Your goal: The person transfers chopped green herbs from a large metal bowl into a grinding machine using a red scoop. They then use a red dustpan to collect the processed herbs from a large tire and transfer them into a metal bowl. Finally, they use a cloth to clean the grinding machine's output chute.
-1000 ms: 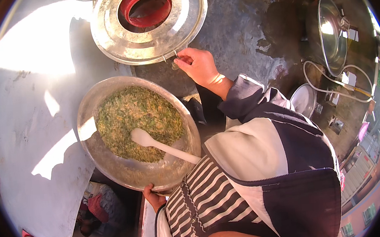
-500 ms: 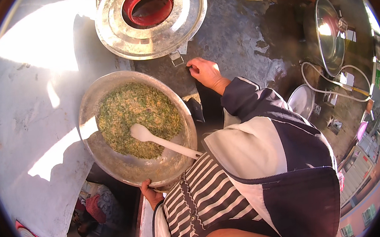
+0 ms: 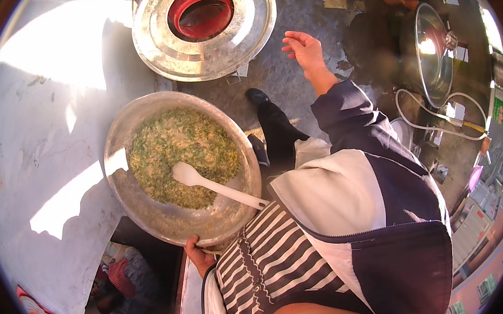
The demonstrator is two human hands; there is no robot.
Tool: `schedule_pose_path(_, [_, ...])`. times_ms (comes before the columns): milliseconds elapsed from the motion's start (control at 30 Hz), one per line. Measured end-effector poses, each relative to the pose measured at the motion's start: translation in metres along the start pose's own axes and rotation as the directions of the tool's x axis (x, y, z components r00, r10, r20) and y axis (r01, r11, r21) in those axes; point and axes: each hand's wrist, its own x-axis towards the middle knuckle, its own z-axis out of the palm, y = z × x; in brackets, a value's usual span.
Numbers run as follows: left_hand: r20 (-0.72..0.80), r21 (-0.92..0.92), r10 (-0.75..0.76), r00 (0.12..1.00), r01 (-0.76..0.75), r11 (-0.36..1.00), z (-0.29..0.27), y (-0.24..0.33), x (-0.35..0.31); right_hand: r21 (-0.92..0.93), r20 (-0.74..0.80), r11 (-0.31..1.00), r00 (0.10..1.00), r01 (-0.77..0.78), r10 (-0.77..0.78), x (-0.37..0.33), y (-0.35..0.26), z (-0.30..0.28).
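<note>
**Basin held one-handed, right hand free**

The left hand (image 3: 199,256) clasps the metal basin (image 3: 177,225) by its near rim, against the striped top (image 3: 282,257); inside lie chopped greens (image 3: 172,142) and a white spatula (image 3: 213,189). Apparently a carrying step, calling next for a level basin. The right hand (image 3: 307,53), fingers loosely parted, is empty. Beyond: dark floor (image 3: 299,8), red-mouthed metal disc (image 3: 215,57), sunlit white surface (image 3: 23,144).

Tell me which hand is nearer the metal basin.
Left. The left hand holds the rim of the metal basin; the right hand is apart from it, off toward the picture's upper right.
</note>
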Motion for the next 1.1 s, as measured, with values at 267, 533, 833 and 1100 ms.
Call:
schedule_pose_path(267, [-0.007,0.007,0.036,0.999,-0.036,0.999,0.034,-0.004,-0.022,0.28,0.046,0.919,0.96,-0.279,0.277,0.06,0.031,0.026])
schedule_pose_path(533, [-0.057,-0.05,0.007,0.998,-0.01,0.999,0.035,-0.013,-0.025,-0.158,0.253,0.801,0.808,0.577,-0.532,0.06,-0.11,0.067])
schedule_pose_path(833, [-0.039,-0.137,0.118,0.992,-0.122,0.983,0.041,-0.023,-0.028,-0.483,0.492,0.41,0.628,0.773,-0.603,0.069,-0.102,0.136])
schedule_pose_path(1100, [-0.068,-0.149,0.079,0.995,-0.088,0.985,0.053,-0.028,-0.04,-0.603,0.606,-0.065,0.403,0.795,-0.686,0.191,-0.155,0.185])
